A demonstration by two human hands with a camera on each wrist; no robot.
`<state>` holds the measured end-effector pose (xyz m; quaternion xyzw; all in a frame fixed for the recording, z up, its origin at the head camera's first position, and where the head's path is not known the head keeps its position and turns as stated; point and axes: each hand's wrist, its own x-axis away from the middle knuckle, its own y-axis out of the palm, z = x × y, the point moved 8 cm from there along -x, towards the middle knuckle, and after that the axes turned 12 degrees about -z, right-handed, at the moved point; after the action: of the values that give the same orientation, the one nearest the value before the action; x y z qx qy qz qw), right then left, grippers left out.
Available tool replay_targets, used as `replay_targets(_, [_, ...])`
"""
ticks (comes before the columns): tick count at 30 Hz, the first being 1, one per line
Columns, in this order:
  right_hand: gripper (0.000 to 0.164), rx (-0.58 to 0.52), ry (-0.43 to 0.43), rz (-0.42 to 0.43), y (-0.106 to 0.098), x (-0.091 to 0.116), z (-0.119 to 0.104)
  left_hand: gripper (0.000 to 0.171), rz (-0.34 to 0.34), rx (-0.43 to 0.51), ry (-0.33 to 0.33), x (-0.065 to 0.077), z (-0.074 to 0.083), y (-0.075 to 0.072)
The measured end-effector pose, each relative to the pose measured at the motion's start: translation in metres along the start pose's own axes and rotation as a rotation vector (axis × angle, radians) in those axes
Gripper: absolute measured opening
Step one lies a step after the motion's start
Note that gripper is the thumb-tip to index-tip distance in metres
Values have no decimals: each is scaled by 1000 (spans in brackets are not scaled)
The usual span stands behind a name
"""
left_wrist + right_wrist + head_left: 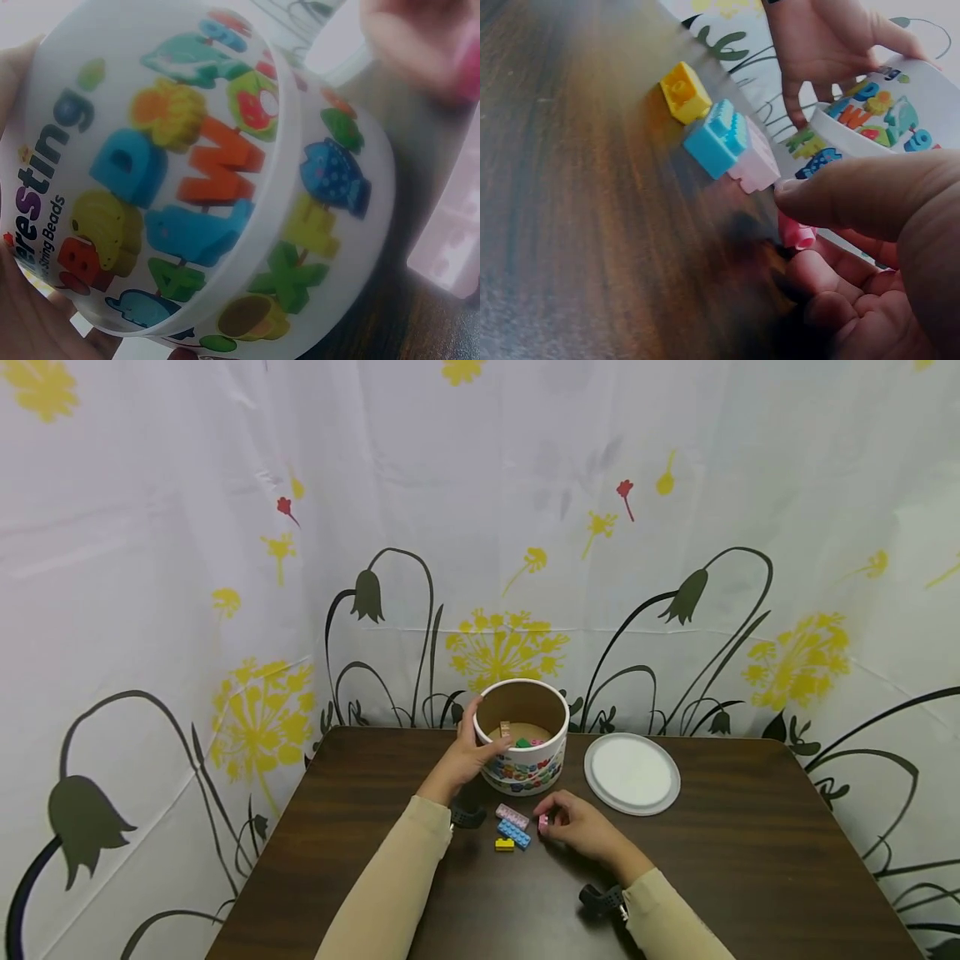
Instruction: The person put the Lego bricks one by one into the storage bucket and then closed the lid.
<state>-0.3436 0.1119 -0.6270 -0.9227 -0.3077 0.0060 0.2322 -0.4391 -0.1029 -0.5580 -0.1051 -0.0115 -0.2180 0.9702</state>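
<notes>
My left hand grips the rim and side of a white round tub printed with colourful letters and animals. A few toy bricks lie inside it, one of them green. Between thumb and fingers, my right hand pinches a small pink brick low over the table, just in front of the tub. To its left, a light pink brick, a blue brick and a yellow brick lie close together. In the left wrist view, the tub's printed wall fills most of the picture.
The tub's round white lid lies flat on the dark wooden table, to the right of the tub. Behind the table's far edge hangs a white curtain with flower prints.
</notes>
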Motion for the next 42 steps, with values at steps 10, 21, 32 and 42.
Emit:
replay_targets(10, [23,-146,10,-37,1,1,4,113,4,-8,-7,-1,0,0])
replay_targets(21, [24,-172,2,-31,1,1,6,111,-2,1,-3,1,0,1])
replay_targets(32, [33,-395,14,-62,-3,0,16,109,-6,-3,-1,2,-1,2])
replay_targets(42, [26,-653,-321,-352,-30,17,-40,110,-9,5,10,1,-1,1])
